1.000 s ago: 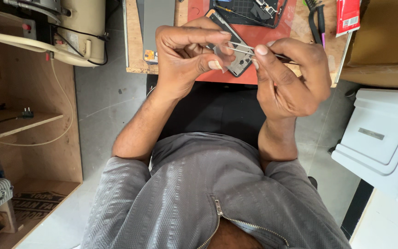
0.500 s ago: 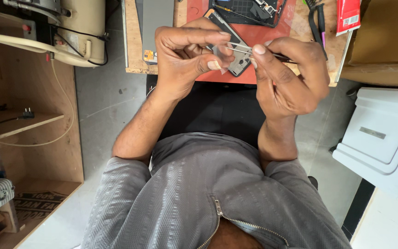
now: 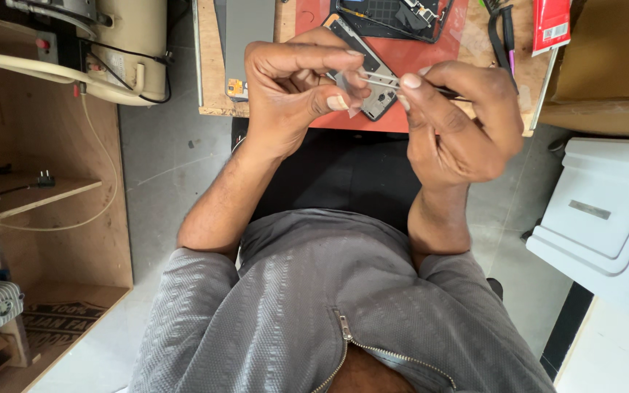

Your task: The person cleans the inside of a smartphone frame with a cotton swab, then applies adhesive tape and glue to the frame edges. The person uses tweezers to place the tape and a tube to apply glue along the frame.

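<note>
My left hand pinches a small grey flat part between thumb and fingers, held up in front of the red work mat. My right hand grips thin metal tweezers whose tips reach the grey part. Both hands sit close together above the near edge of the wooden bench. An opened dark phone lies on the mat beyond them.
A grey phone panel lies on the bench at left. Dark-handled tools and a red packet sit at right. A cream machine with cables stands on wooden shelving left; a white box right.
The hands hold nearly the same pose; the tweezers have shifted slightly against the grey part.
</note>
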